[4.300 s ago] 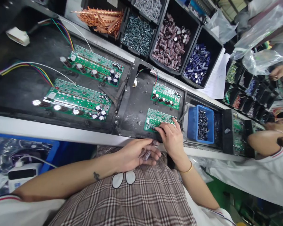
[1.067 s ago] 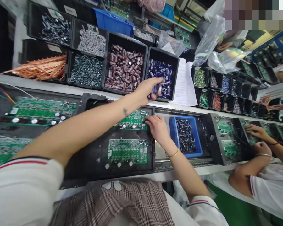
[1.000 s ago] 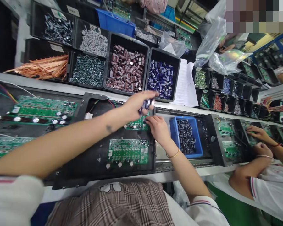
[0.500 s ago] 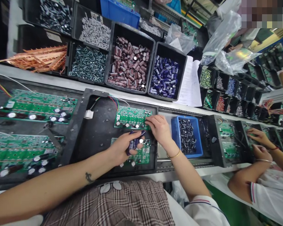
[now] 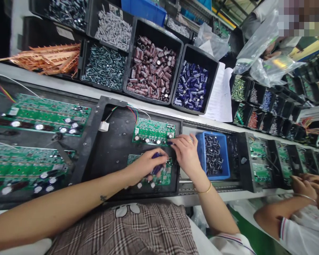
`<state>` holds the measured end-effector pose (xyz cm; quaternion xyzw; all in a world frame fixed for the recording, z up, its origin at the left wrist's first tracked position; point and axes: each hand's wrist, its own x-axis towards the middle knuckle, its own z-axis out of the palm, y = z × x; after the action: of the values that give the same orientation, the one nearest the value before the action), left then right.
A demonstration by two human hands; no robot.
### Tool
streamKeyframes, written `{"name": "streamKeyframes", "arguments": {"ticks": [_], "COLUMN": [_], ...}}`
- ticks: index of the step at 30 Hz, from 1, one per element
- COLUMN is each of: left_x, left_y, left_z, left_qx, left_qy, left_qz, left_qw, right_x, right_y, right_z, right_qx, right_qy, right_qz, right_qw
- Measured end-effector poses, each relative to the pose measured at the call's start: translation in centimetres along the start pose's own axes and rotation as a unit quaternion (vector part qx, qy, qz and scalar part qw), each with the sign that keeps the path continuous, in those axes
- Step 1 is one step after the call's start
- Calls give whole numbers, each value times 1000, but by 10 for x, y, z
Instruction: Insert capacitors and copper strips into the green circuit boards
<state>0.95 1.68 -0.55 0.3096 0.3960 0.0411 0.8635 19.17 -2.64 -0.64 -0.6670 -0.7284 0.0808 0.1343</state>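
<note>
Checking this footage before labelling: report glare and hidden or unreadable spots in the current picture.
Head view: bright glare on the clear plastic bag; head view: small highlights on the capacitor tops of the far middle board; head view: print on the paper sheets unreadable; head view: blue capacitors partly hidden in the left hand; head view: a pixelated block at upper right.

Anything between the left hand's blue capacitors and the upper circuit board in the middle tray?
Nothing visible between them but a strip of black tray. The left hand holds the blue capacitors over the lower circuit board; the right hand is at the lower right corner of the upper circuit board.
</note>
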Motion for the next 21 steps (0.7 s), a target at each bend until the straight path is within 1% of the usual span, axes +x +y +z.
{"name": "streamKeyframes", "arguments": {"ticks": [2,3,5,8,11,16,21], "left_x": [-2,-3,-4,-4,-6,-7,-2], "left_y": [1,1,1,1,2,4,4], "left_z": [0,0,0,-1,-1,-3,-5], "left_qx": [58,60,16,-93,-149,-160,-163], "left_qy": [-32,-44,-56,-74,-89,-73,-21], "left_qz": [21,20,-9,-67,-79,-60,-55], "left_qw": [998,997,998,991,982,983,985], "right_x": [2,3,5,6,6,5,4], "right_y": [4,5,5,4,3,2,0], "right_z": [5,6,6,6,9,12,13], "right_qx": [-10,-14,-23,-38,-46,-49,-54], "right_qy": [-8,-9,-12,-12,-6,-15,-24], "right_qz": [-7,-10,-15,-12,-1,19,22], "right_qw": [1000,1000,1000,999,999,999,998]}}
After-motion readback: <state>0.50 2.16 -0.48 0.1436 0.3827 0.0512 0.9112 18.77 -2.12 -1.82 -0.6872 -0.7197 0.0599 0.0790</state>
